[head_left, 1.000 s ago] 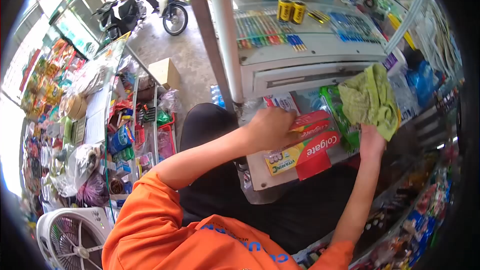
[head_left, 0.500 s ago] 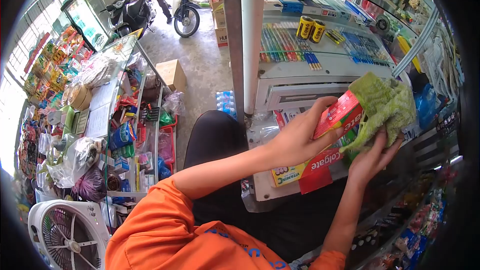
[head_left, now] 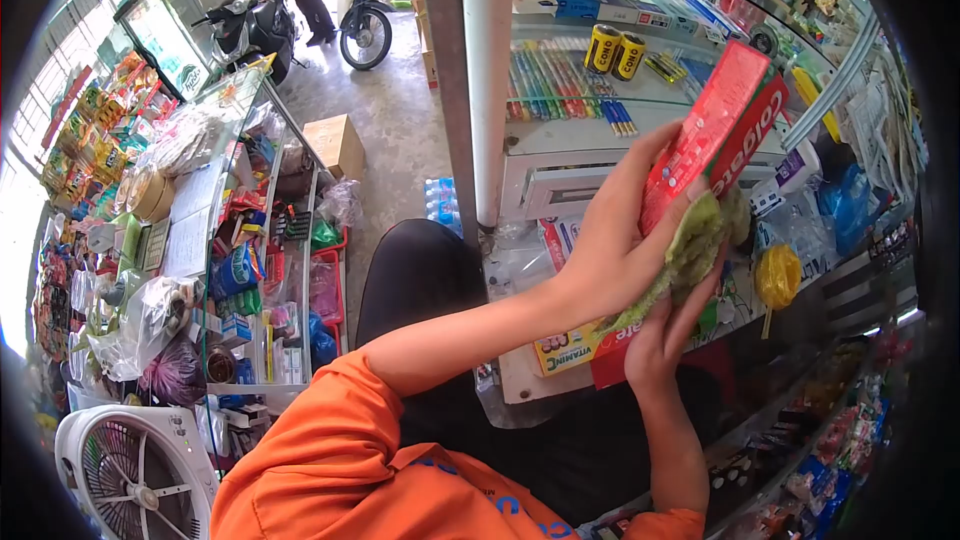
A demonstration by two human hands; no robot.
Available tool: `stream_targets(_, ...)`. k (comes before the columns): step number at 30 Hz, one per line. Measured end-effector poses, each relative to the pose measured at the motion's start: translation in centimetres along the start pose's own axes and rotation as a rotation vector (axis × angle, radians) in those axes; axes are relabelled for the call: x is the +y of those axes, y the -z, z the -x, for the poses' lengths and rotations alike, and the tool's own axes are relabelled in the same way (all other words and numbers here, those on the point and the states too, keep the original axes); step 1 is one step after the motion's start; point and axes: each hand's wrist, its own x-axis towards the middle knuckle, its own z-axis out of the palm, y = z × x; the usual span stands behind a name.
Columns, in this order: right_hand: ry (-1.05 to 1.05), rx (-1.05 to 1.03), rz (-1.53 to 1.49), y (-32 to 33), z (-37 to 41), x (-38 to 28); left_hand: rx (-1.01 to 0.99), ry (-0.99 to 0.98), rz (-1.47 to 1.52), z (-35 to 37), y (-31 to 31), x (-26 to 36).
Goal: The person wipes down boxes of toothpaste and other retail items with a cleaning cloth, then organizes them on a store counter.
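Observation:
My left hand (head_left: 610, 240) grips a red Colgate toothpaste box (head_left: 715, 130), lifted upright in front of the glass display case. My right hand (head_left: 670, 325) presses a green cloth (head_left: 690, 250) against the lower end of that box. Below my hands, more toothpaste boxes (head_left: 570, 345) lie in a stack on the shelf, partly hidden by my arms.
A glass case (head_left: 600, 135) holds pens (head_left: 545, 80) and two yellow battery packs (head_left: 613, 50). A white post (head_left: 488, 70) stands left of it. A cluttered goods rack (head_left: 240, 260) and a white fan (head_left: 135, 470) are at left. A person stands by motorbikes (head_left: 355, 0) outside.
My left hand picked one red toothpaste box from the stack and raised it upright. My right hand brought the green cloth from the right onto the box's lower end.

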Motion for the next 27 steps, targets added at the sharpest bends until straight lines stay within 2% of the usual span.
stream_targets(1, -0.004, 0.002, 0.002, 0.0, -0.1, 0.2, -0.012, 0.036, 0.013, 0.1, -0.2, 0.0)
stream_targets(2, 0.033, 0.082, -0.011, 0.0, -0.4, 0.4, -0.048, -0.078, -0.128, 0.4, -0.2, -0.3)
stream_targets(4, 0.066, 0.165, -0.026, 0.1, -1.3, 0.7, -0.127, -0.049, -0.204, 1.8, -0.6, 0.0)
stream_targets(6, 0.210, 0.305, 0.201, 1.3, -2.6, 0.9, -0.221, 0.007, -0.259, 3.0, -0.5, 0.2)
stream_targets(7, 0.203, 0.310, 0.202, 2.4, -3.2, 1.3, -0.229, 0.012, -0.258, 3.6, -0.5, 0.1)
stream_targets(9, 0.388, 0.382, 0.557, 4.6, -4.1, 2.0, -0.255, -0.059, -0.239, 4.5, -0.5, -0.4)
stream_targets(11, 0.391, 0.399, 0.522, 4.7, -3.0, 2.9, -0.316, 0.003, -0.257, 4.6, 0.1, 0.1)
stream_targets(13, 0.256, 0.280, 0.779, 4.6, -0.1, 5.7, -0.290, -0.024, -0.319, 4.4, 0.4, -0.3)
stream_targets(14, 0.000, 0.295, 0.221, 3.0, -0.4, 3.5, -0.272, 0.078, -0.153, 4.1, 0.3, -0.7)
stream_targets(15, -0.243, 0.297, -0.341, 0.8, -0.8, 1.0, -0.168, -0.107, -0.187, 3.6, -0.1, -1.2)
stream_targets(17, -0.039, 0.099, -0.190, -0.8, -0.3, 2.4, -0.016, -0.107, -0.091, 1.5, -0.9, -0.5)
stream_targets(19, -0.022, 0.067, -0.232, -1.2, -0.8, 0.9, 0.032, 0.000, 0.127, -0.8, -1.4, 1.3)
stream_targets(21, -0.003, 0.026, -0.279, -0.8, -1.5, 0.2, 0.023, 0.014, 0.164, -1.6, -1.8, 0.8)
stream_targets(24, 0.022, 0.110, -0.172, 0.6, -2.7, 0.8, -0.088, -0.178, -0.202, -1.0, -1.8, -0.6)
stream_targets(25, 0.172, 0.204, 0.239, 1.7, -3.1, 1.9, -0.117, -0.267, -0.282, -0.4, -2.1, -0.5)
stream_targets(26, 0.317, 0.294, 0.650, 2.9, -3.5, 3.0, -0.212, -0.191, -0.283, 0.4, -2.0, -0.1)
stream_targets(27, 0.246, 0.334, 0.635, 4.4, -3.8, 4.0, -0.307, -0.110, -0.286, 0.9, -1.9, 0.1)
